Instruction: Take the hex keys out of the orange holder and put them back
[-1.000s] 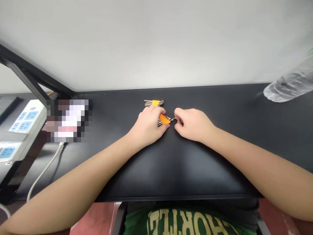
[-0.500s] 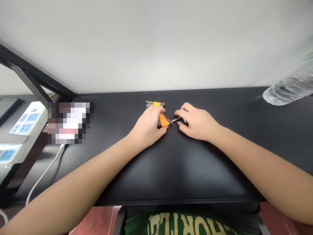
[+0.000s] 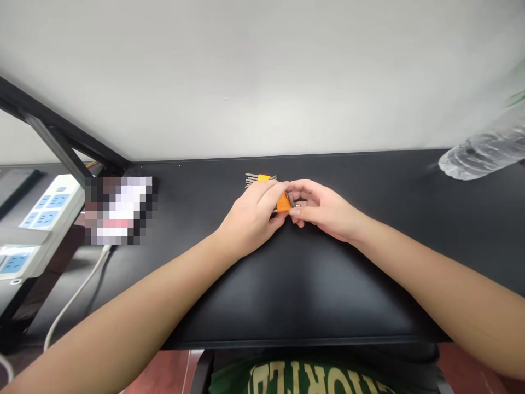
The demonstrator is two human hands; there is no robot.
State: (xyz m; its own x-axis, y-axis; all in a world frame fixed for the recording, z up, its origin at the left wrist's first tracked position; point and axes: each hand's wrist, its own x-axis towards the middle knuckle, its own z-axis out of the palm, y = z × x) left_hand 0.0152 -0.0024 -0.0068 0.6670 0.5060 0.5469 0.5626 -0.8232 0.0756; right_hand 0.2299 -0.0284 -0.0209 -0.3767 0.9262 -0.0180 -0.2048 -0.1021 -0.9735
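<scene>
Starting at far left, a white strip (image 3: 61, 214) with blue socket panels sits beside a black frame (image 3: 61, 146). A white cable (image 3: 76, 298) runs up to a pixelated item (image 3: 123, 210) whose details cannot be made out. Next, the left hand (image 3: 252, 219) is over the black surface (image 3: 283, 295), palm down, thumb and fingers clamped on the orange holder. Just beyond its fingers lies the yellow holder (image 3: 263, 178), on the surface toward the wall (image 3: 262, 76); its metal keys (image 3: 251, 177) project to the left, and the left hand hides part of it. The orange holder (image 3: 283, 203) is located between the two hands, near the middle of the surface, with metal ends showing at its right side. The right hand (image 3: 328, 210) follows, fingers curled around those ends and thumb touching the orange holder; whether its grip is closed on a key cannot be told. At far right, well apart from both hands, a clear bottle (image 3: 478, 156) lies tilted across the view, cut off by its edge.
</scene>
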